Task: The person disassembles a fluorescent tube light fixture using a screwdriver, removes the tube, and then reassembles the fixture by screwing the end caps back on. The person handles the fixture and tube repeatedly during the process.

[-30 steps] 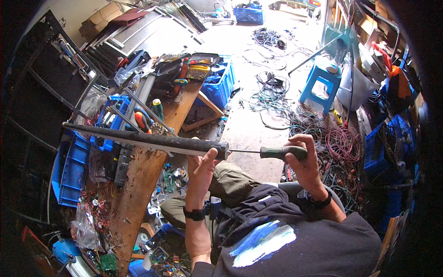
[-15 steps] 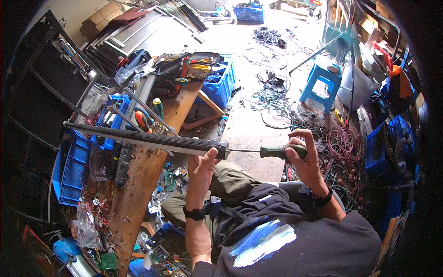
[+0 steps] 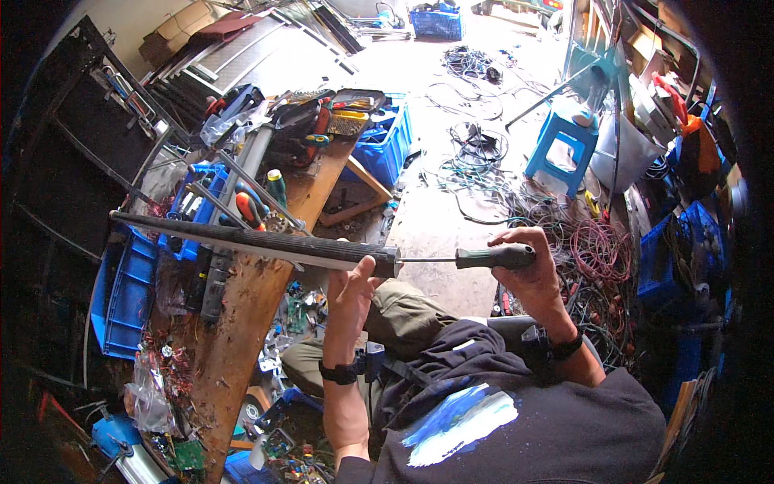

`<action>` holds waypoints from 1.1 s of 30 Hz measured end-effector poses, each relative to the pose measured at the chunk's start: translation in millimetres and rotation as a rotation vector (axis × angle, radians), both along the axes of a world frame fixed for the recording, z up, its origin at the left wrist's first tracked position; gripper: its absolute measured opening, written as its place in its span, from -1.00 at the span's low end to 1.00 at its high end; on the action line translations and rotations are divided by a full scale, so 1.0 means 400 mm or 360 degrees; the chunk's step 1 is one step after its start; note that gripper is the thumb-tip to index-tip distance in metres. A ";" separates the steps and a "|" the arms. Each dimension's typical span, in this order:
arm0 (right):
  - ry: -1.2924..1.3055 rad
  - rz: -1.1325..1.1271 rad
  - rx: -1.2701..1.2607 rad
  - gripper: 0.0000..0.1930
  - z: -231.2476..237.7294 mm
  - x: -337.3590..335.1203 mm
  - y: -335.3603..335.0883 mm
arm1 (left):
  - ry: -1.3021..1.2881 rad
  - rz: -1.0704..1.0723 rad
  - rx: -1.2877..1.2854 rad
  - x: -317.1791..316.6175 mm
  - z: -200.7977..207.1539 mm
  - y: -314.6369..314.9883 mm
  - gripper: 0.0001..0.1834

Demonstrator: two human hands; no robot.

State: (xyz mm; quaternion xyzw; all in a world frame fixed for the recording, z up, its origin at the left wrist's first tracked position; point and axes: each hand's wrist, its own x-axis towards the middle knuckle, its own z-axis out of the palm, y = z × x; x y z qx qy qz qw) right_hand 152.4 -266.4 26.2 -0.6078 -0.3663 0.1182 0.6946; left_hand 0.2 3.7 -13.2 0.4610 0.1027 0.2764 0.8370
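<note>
A long black bar (image 3: 274, 242) with a ribbed top and a paler lower side reaches from above the wooden bench to in front of my chest. Under its right end, my left hand (image 3: 349, 294) supports it, the thumb pressed on the side and the other fingers mostly hidden behind. My right hand (image 3: 538, 282) is closed loosely around the dark green handle of a screwdriver (image 3: 484, 257). Its thin shaft runs level to the left, and the tip meets the bar's end face. Whether the tip sits in a screw cannot be made out.
The wooden bench (image 3: 242, 339) carries pliers (image 3: 248, 211), another screwdriver (image 3: 276, 187) and metal parts. A blue crate (image 3: 387, 149) stands beyond it, a blue tray (image 3: 125, 302) at left. Tangled cables (image 3: 556, 230) cover the floor at right, near a blue stool (image 3: 562, 149).
My right hand's fingers have shifted around the screwdriver handle, and its grip now shows more of the handle's end. The bar and my left hand have barely moved.
</note>
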 end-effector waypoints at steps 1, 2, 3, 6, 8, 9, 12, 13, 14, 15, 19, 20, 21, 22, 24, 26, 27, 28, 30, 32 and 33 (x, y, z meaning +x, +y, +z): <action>0.0233 0.0023 0.0017 -0.58 0.000 -0.003 -0.001 | -0.0106 -0.0054 0.0027 0.004 0.003 -0.001 -0.51; 0.0308 0.0003 -0.0043 -0.59 0.002 -0.003 -0.001 | -0.0218 -0.0116 0.0057 0.005 0.008 -0.001 -0.50; 0.0392 -0.0018 -0.0095 -0.60 0.002 -0.006 -0.001 | -0.0200 -0.0123 0.0054 0.002 0.015 -0.001 -0.51; 0.0039 -0.0113 0.0009 -0.60 0.004 -0.010 -0.003 | -0.0171 -0.0155 0.0032 -0.005 0.032 -0.009 -0.54; -0.0205 -0.0130 0.0038 -0.57 0.003 -0.012 -0.005 | -0.0169 -0.0139 0.0008 -0.004 0.040 -0.012 -0.54; -0.0155 -0.0064 0.0110 -0.53 0.003 -0.012 -0.003 | -0.0116 -0.0123 0.0079 -0.003 0.043 -0.013 -0.51; 0.0564 -0.0148 -0.0171 -0.41 0.005 -0.011 -0.003 | -0.0005 -0.0069 0.0247 0.004 0.050 -0.012 -0.46; 0.0557 -0.0194 -0.0345 -0.41 0.007 -0.010 -0.001 | 0.0010 -0.0045 0.0269 0.004 0.053 -0.013 -0.46; 0.0182 -0.0129 -0.0155 -0.46 0.009 -0.009 0.003 | 0.0023 -0.0018 0.0294 0.004 0.056 -0.013 -0.46; -0.0123 -0.0137 -0.0023 -0.50 0.012 -0.008 0.005 | 0.0009 -0.0020 0.0286 0.004 0.060 -0.014 -0.45; 0.0072 -0.0110 0.0056 -0.59 0.028 -0.005 0.006 | -0.0014 -0.0111 0.0238 0.002 0.071 -0.023 -0.40; 0.0292 -0.0071 -0.0024 -0.58 0.029 -0.004 0.008 | -0.0020 -0.0146 0.0229 0.002 0.074 -0.023 -0.39; 0.0557 -0.0170 -0.0241 -0.58 0.032 -0.004 0.002 | -0.0035 -0.0154 0.0216 0.002 0.075 -0.023 -0.37; 0.0387 -0.0087 -0.0170 -0.57 0.030 -0.003 0.004 | -0.0053 -0.0158 0.0204 0.003 0.076 -0.022 -0.35; 0.0134 -0.0163 -0.0115 -0.56 0.025 -0.002 0.000 | -0.0048 -0.0157 0.0172 0.003 0.074 -0.021 -0.31; -0.0204 -0.0241 0.0054 -0.51 0.016 0.003 0.005 | -0.0016 -0.0146 0.0144 0.003 0.070 -0.020 -0.27; -0.0163 -0.0195 0.0055 -0.50 0.012 0.007 0.006 | -0.0007 -0.0154 0.0135 0.002 0.068 -0.020 -0.26; -0.0084 -0.0149 0.0024 -0.49 0.009 0.008 0.003 | -0.0003 -0.0162 0.0129 0.003 0.066 -0.020 -0.25; 0.0126 -0.0087 -0.0110 -0.46 0.007 0.012 -0.001 | -0.0001 -0.0162 0.0125 0.003 0.063 -0.020 -0.24; 0.0220 -0.0192 -0.0314 -0.45 0.009 0.013 -0.004 | -0.0005 -0.0144 0.0127 0.004 0.062 -0.021 -0.24; 0.0140 -0.0125 -0.0204 -0.46 0.011 0.013 -0.008 | 0.0009 -0.0131 0.0150 0.004 0.063 -0.021 -0.25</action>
